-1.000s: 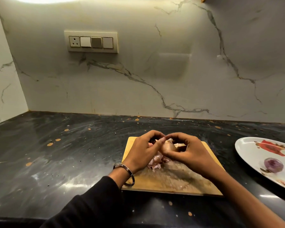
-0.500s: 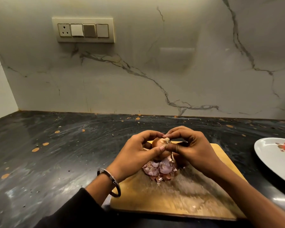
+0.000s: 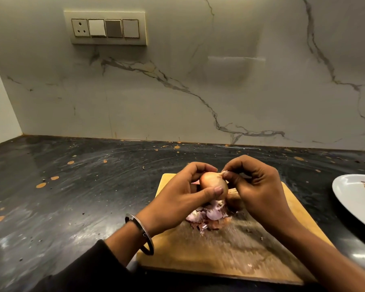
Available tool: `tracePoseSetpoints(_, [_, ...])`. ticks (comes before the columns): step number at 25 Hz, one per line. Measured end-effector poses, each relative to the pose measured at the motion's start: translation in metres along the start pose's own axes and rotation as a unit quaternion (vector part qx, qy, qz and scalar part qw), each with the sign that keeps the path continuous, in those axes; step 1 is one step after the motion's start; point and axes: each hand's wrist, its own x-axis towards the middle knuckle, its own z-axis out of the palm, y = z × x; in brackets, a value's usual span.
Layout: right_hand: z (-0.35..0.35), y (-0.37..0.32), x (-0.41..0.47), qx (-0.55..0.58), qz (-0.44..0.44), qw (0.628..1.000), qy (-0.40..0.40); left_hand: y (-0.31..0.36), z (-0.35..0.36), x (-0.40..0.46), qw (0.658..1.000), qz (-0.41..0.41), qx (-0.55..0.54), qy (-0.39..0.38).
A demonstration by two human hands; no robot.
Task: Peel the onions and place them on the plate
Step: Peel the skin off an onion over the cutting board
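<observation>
Onion [image 3: 213, 184] axis tilts up-right: left hand [image 3: 177, 199] grips its body while right hand [image 3: 257, 186] fingers pinch the papery tip (plate [image 3: 354, 199] lies further right).

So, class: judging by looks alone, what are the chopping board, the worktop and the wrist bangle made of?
Chopping board: probably wood, matt, pale tan with a scuffed, worn face. Worktop: looks like polished dark stone, glossy glare and swirled veining with orange flecks. Bangle: apparently metal, a silver-grey sheen.
</observation>
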Motion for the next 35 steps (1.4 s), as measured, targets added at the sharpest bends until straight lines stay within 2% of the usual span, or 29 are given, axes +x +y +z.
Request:
tracePoseSetpoints(2, [0.0, -0.003, -0.001, 0.01, -0.004, 1.0, -0.006, 0.002, 0.001, -0.001, 0.999, -0.018, -0.033, -0.022])
tracePoseSetpoints(7, [0.003, -0.01, -0.003, 0.027, 0.004, 0.999, -0.032, -0.001, -0.001, -0.001, 0.999, -0.042, -0.008, -0.034])
tracePoseSetpoints(16, [0.01, -0.017, -0.007, 0.105, 0.039, 0.994, -0.017, -0.001, 0.004, -0.001, 0.991, -0.05, -0.123, -0.027])
tracePoseSetpoints(21, [0.012, -0.017, -0.006, 0.075, 0.056, 0.996, 0.0, -0.005, 0.007, 0.0, 0.999, -0.014, -0.036, -0.019])
tracePoseSetpoints(26, [0.013, -0.019, -0.008, 0.161, 0.112, 0.981, -0.011, -0.002, 0.001, -0.002, 0.992, -0.046, -0.107, -0.04])
tracePoseSetpoints(30, [0.009, -0.02, -0.005, 0.245, 0.166, 0.955, 0.019, 0.001, -0.002, -0.003, 0.982, -0.073, -0.166, -0.046])
tracePoseSetpoints(35, [0.005, -0.015, -0.002, 0.193, 0.162, 0.967, 0.049, 0.005, -0.007, 0.0, 0.969, -0.064, -0.233, -0.044])
